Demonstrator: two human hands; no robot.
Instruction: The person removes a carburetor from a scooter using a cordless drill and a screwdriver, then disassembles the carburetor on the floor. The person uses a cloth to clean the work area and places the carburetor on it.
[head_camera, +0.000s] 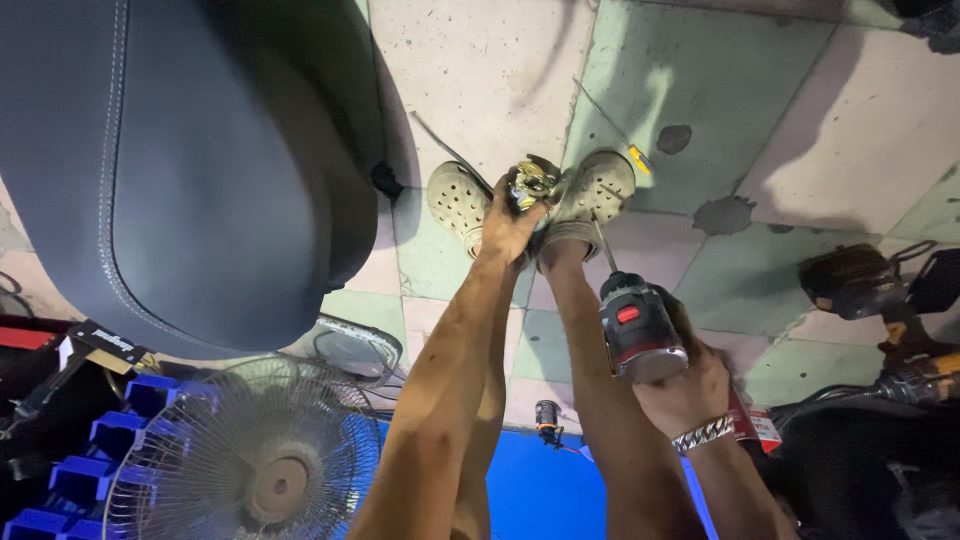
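My left hand (508, 228) reaches down to the floor and grips a small brass and metal part (530, 183) between my two feet, which are in pale perforated clogs (598, 186). My right hand (690, 392), with a silver chain bracelet on the wrist, is closed around a black and red cordless power driver (638, 330). The driver's thin bit (603, 245) points toward the part and ends a short way from it, beside the right clog.
A black motorcycle seat (200, 150) fills the left. Below it stand a dusty wire-guard fan (260, 460) and blue plastic crates (130, 420). A thin yellow-handled screwdriver (630, 152) lies on the stained tile floor (800, 130). Dark tools (860, 280) sit at the right.
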